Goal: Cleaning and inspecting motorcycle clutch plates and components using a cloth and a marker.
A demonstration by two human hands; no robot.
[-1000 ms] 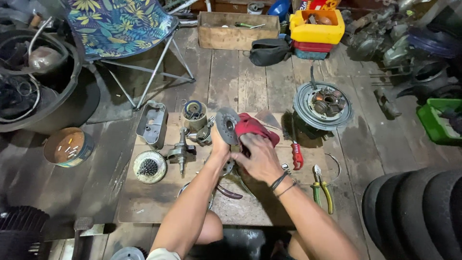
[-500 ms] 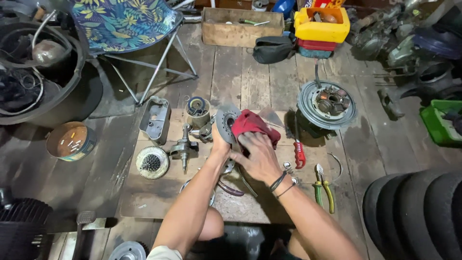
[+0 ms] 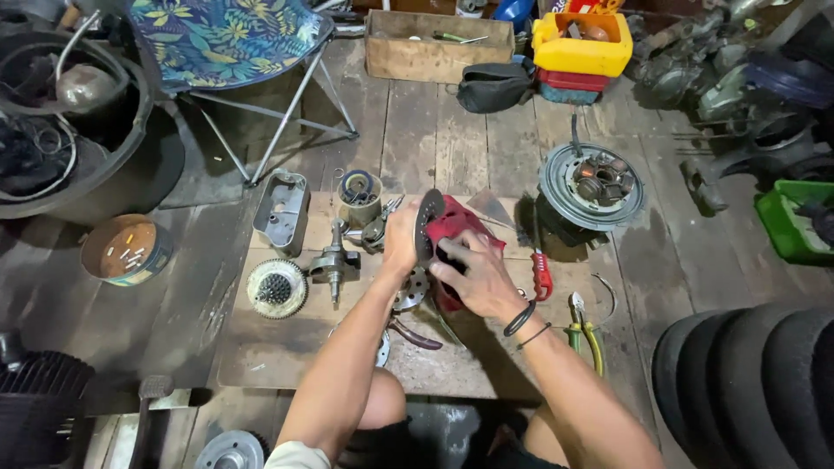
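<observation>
My left hand [image 3: 401, 243] grips a round metal disc [image 3: 426, 224] held on edge above a sheet of cardboard [image 3: 287, 347] on the plank floor. My right hand [image 3: 476, 276] presses a red rag [image 3: 459, 227] against the disc's right face. Below the hands lie a small drilled plate [image 3: 408, 295] and a curved dark tool handle [image 3: 415, 335]. A crankshaft [image 3: 334, 260] and a toothed clutch gear [image 3: 276, 288] rest to the left.
A grey engine cover [image 3: 282, 211] and a cylindrical part [image 3: 358, 196] lie at the cardboard's far side. A red-handled screwdriver [image 3: 541, 274], green pliers [image 3: 585, 328] and a wheel hub [image 3: 591, 184] sit right. Tyres [image 3: 756, 382], a folding chair [image 3: 228, 39], a tin [image 3: 127, 250].
The right hand has shifted the red rag slightly across the disc. The view has drifted a little; the left hand keeps the disc in place.
</observation>
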